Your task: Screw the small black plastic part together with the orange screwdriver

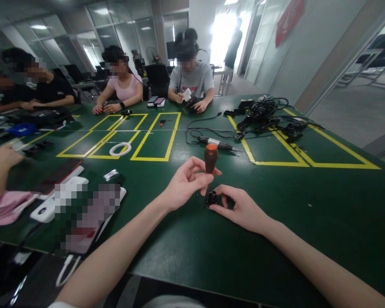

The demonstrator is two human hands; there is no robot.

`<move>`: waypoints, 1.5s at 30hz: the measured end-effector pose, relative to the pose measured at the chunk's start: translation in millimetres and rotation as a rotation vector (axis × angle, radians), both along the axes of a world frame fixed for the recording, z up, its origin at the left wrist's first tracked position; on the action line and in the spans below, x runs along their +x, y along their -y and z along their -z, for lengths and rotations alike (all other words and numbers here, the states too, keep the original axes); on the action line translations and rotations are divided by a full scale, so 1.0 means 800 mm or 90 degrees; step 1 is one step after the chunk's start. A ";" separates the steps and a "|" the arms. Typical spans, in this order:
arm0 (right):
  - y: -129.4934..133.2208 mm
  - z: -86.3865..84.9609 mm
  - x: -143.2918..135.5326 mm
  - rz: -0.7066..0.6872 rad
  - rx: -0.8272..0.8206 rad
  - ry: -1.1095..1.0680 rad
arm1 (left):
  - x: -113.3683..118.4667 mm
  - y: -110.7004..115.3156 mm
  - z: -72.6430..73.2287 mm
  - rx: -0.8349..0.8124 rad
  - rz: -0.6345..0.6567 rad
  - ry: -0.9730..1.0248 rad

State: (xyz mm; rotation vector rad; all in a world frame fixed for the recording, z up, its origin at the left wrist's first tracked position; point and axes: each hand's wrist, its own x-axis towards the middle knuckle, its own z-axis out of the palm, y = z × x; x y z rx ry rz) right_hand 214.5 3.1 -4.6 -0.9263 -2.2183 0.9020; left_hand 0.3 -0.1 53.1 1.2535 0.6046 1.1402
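A screwdriver with a dark and orange handle stands nearly upright, its handle in the fingers of my left hand. Its shaft points down at a small black part on the green table; whether the tip touches it I cannot tell. My right hand pinches that black part from the right, thumb in front. Just beyond my hands lies a black and silver electric screwdriver with a cable.
A tangle of black cables lies at the back right. A white ring rests near yellow tape lines. Phones and a white power bank are at the left. A neighbour's hand reaches in there. Several people sit across the table.
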 end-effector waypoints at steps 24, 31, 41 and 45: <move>-0.001 0.002 0.000 -0.004 0.023 -0.007 | -0.010 0.006 -0.025 0.555 -0.219 -0.305; -0.001 0.002 0.001 -0.002 0.030 0.000 | -0.012 0.003 -0.037 0.572 -0.235 -0.347; -0.001 -0.003 -0.001 0.002 0.031 0.004 | -0.011 0.006 -0.089 0.599 -0.251 -0.683; 0.000 -0.004 -0.001 0.006 0.026 0.014 | -0.007 0.012 -0.121 0.589 -0.187 -0.778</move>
